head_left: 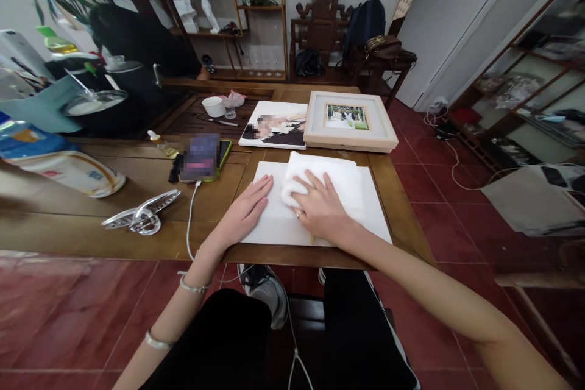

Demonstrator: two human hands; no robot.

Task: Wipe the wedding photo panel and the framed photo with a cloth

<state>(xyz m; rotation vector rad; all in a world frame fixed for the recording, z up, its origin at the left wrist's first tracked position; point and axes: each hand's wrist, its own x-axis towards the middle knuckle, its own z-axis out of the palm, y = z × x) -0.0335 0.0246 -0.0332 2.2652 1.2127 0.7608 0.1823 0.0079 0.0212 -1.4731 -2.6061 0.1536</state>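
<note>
Two bare hands work on a white board (274,231), which lies flat at the near edge of the wooden surface (86,222). On this board rests a folded white cloth (347,173), toward its far side and a little right of its middle. The right hand (322,204) is laid on top of the cloth with its fingers spread; its grip is open, pressed on the cloth and not closed around it. On one finger of this hand there is a ring (299,214). The left hand (247,210) lies on the left part of the board, fingers straight and close together; its grip is also open, and it holds nothing.

Just beyond the board stand two items side by side: a photo panel (276,134) and, at its right, a light wood picture frame (313,137) with a photograph (347,116) inside. To the left of the board is a smartphone (201,155), with a white cable (190,219) plugged into its near end. Near the phone is a small dropper bottle (164,146), and farther left lie a silver hair clip (144,212) and a large blue-and-white plastic bottle (59,164).
</note>
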